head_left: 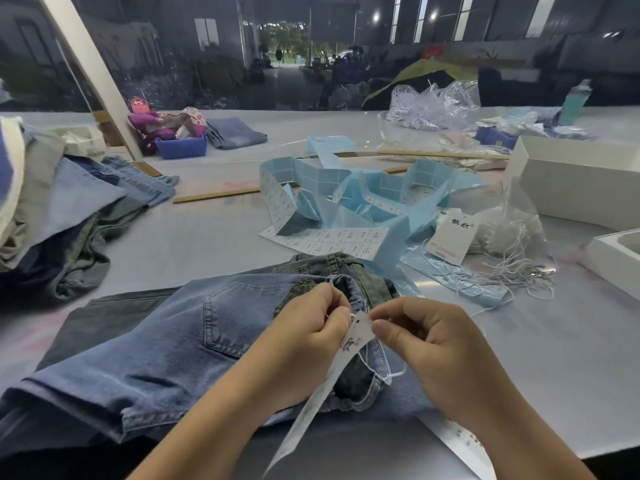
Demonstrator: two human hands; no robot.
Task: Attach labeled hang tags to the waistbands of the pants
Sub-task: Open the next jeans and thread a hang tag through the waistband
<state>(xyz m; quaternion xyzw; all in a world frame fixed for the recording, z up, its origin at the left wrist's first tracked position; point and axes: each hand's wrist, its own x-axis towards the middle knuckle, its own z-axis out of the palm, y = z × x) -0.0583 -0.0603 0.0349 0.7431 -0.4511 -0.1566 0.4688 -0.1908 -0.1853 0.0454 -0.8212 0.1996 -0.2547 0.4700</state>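
Lower centre: left hand [311,327] and right hand [426,344] both pinch the top of a white hang tag [346,351], over the waistband of blue jeans [180,327] lying on the worktop [554,358]. White string [384,374] loops from the tag, probably through a belt loop. Spare tag [450,237] and blue label strips [363,199] at mid-right.

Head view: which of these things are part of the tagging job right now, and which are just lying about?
In use: hang tag, white string, blue jeans, left hand, right hand.

Lying about: blue plastic bin, white box, wooden stick, folded jeans, clothes pile.
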